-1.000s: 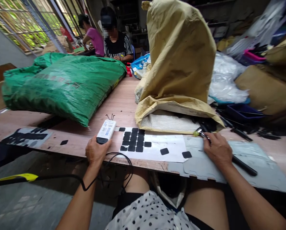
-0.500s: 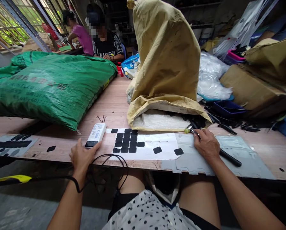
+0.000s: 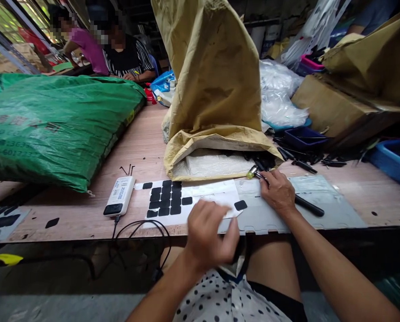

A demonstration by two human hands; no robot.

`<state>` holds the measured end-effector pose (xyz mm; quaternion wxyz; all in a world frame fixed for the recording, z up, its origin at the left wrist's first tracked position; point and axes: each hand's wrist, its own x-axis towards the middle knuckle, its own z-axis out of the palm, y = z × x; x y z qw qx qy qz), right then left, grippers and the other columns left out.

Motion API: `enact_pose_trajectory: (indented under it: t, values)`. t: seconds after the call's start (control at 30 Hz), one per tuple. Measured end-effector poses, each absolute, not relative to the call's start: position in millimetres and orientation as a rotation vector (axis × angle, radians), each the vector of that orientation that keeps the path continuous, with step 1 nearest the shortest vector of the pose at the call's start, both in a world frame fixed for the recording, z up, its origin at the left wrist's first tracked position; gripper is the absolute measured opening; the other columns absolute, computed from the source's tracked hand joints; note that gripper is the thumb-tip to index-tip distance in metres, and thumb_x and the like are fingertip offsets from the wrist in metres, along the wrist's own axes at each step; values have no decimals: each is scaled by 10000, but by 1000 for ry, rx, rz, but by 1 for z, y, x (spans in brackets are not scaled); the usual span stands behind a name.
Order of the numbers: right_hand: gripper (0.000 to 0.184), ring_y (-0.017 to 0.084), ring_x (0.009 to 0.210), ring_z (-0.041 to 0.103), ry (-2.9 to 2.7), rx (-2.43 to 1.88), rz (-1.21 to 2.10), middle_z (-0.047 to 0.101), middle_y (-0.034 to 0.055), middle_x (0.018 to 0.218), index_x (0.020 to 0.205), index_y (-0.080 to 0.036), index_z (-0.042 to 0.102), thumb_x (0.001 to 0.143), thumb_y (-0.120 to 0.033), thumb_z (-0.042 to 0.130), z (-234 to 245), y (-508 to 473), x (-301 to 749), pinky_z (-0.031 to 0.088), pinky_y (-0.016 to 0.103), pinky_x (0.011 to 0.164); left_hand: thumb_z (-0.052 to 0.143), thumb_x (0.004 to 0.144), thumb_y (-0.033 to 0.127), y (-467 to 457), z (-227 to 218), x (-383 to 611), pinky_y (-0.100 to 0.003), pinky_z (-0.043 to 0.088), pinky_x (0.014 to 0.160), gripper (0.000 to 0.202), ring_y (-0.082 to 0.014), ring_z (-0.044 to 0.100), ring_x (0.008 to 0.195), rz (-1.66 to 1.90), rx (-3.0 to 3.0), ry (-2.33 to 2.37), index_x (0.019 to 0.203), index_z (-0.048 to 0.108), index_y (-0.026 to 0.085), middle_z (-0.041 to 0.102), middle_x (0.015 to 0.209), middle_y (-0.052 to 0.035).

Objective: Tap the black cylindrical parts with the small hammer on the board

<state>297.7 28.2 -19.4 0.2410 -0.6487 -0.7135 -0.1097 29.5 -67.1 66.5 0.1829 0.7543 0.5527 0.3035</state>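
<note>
A worker's right hand [image 3: 278, 192] closes its grip around a black-handled tool [image 3: 310, 205], the metal neck and yellowish tip angled far left beside the mouth of a brown sack [image 3: 220, 80], the handle's end jutting near right over a grey sheet [image 3: 334, 210]. The left hand [image 3: 208, 232], blurred by motion, is at the near edge of the tabletop [image 3: 139, 134], its grip loosely open, thumb apart from curled fingers; whether anything lies against the palm cannot be told. Left of it, a white sheet [image 3: 208, 192] bears a block of black squares [image 3: 165, 197]; a single black square [image 3: 240, 205] sits at the sheet's right end. Farther left lies a white device [image 3: 121, 194] with a dark panel, a black cable [image 3: 163, 225] plugged into its near end. Thin dark rods [image 3: 130, 170] lie just beyond it. A bulging green sack [image 3: 59, 129] fills the left side, while black parts [image 3: 265, 159] crowd the brown sack's mouth. To the right are a dark blue tray [image 3: 305, 136], a cardboard box [image 3: 334, 107] and a blue basket [image 3: 396, 161]. At far left are two people, one in a purple top [image 3: 89, 49], the other with striped sleeves [image 3: 145, 58].
</note>
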Motion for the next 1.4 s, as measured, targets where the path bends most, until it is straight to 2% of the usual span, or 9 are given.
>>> enact_pose_trajectory:
  t: [0.1,0.2,0.37,0.43,0.57,0.83,0.97,1.2,1.4]
  values:
    - [293,245,939,539,-1948,-1773,-280,643,92,995,1156,-211,701,957,-294,502,-19,28,298,379,345,773,588,929,236,9,64,61,-454,540,899,227,-269,613,1022,942,2138,1606,1128,693,205,690,1034,-112]
    - [284,243,944,547,-1944,-1774,-281,643,89,998,1154,-216,700,955,-285,510,-19,29,298,384,340,780,618,920,222,95,47,84,-456,494,935,252,-309,576,1107,792,2206,1745,1145,709,154,662,1111,-150]
    - [259,234,919,551,-1943,-1761,-284,641,79,978,1138,-219,696,954,-276,522,-18,29,297,388,333,776,605,951,263,162,30,105,-460,434,981,146,-334,516,1194,561,2417,1800,971,718,172,656,1194,-152]
    - [259,232,918,552,-1935,-1758,-287,636,74,964,1137,-214,700,954,-271,526,-17,28,296,394,333,783,622,954,293,167,29,109,-462,397,1028,146,-335,500,1227,498,2412,1827,1014,699,185,680,1197,-141]
    - [247,229,917,549,-1936,-1760,-294,628,69,953,1120,-210,706,960,-272,529,-16,28,296,398,333,790,622,948,277,168,27,115,-459,350,1047,245,-335,521,1220,456,2309,1947,1160,647,156,714,1175,-151]
    - [255,230,922,551,-1930,-1750,-285,644,75,989,1132,-212,705,964,-265,521,-20,30,297,389,337,778,637,904,313,155,30,105,-436,368,987,205,-330,551,1166,379,2116,1982,1002,749,173,738,997,-149]
    - [255,231,917,545,-1931,-1751,-279,641,76,979,1130,-215,704,959,-266,523,-20,30,298,383,340,774,681,871,291,119,38,74,-444,360,973,146,-318,558,1126,422,2107,1872,951,779,220,735,958,-94]
    - [257,235,913,540,-1933,-1759,-292,637,82,976,1122,-208,707,957,-266,519,-18,30,297,389,343,782,724,903,306,25,40,6,-400,364,905,135,-239,563,996,543,2217,1426,1030,749,264,703,986,-21]
    - [266,237,921,543,-1932,-1757,-294,640,84,988,1120,-204,714,952,-282,523,-20,29,297,404,346,792,790,852,303,0,12,-5,-384,378,886,173,-231,551,962,631,2047,1477,1020,768,270,702,957,-13]
